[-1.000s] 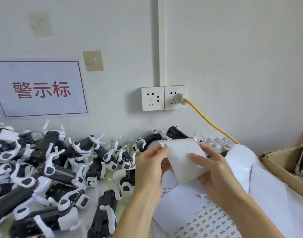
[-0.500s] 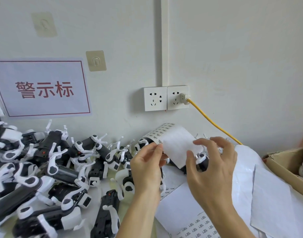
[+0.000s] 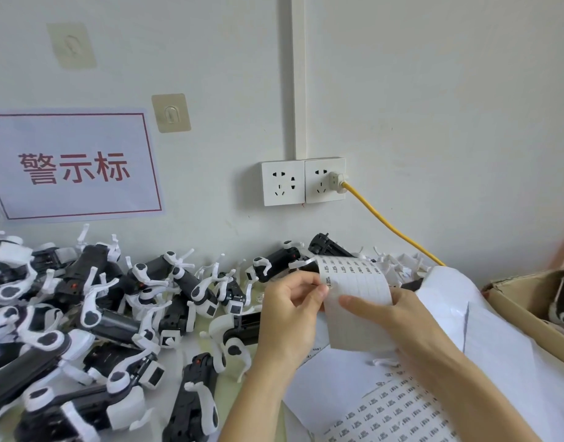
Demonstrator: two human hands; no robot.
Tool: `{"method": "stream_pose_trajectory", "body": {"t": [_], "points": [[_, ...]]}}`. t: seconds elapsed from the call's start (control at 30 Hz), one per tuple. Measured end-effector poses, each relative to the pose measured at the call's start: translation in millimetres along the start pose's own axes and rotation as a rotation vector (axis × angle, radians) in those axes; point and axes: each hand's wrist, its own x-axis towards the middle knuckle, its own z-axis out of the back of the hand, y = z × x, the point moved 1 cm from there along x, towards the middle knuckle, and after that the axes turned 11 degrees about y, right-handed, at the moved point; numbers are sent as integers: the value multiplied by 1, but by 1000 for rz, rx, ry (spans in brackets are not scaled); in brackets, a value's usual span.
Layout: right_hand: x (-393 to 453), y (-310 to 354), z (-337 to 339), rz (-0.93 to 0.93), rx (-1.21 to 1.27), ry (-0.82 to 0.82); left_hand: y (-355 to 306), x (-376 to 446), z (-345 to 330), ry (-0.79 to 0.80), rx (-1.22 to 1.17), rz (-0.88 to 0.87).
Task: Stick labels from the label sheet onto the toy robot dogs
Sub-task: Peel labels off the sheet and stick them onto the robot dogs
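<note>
While the right hand [image 3: 398, 317] props the curled label sheet [image 3: 357, 301] upright, the left hand's [image 3: 290, 311] grip pinches its left edge; toy dogs [image 3: 121, 307] lie leftward on the tabletop [image 3: 175, 355].

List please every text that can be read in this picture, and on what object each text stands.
"警示标": red characters on the red-bordered wall sign.
Label sheet held by the left hand and right hand: rows of small print, too small to read.
Flat label sheets on the table: small print, also too blurred to read.
Toy robot dogs: no readable text.
</note>
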Motion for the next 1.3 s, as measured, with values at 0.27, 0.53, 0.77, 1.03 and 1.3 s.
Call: {"method": "stream_pose_trajectory", "body": {"t": [0.27, 0.53, 0.77, 1.03, 1.3], "points": [[4, -5, 1, 91, 48, 12, 1, -1, 0, 49, 40, 55], [7, -9, -4, 104, 136, -5, -3, -2, 2, 36, 29, -1], [13, -15, -5, 137, 128, -96, -1, 1, -2, -110, 370, -277], [16, -18, -7, 147, 50, -154, 2, 1, -5, -87, 588, -382], [11, -15, -10, 297, -53, -167, 2, 0, -5, -6, 638, -338]]}}
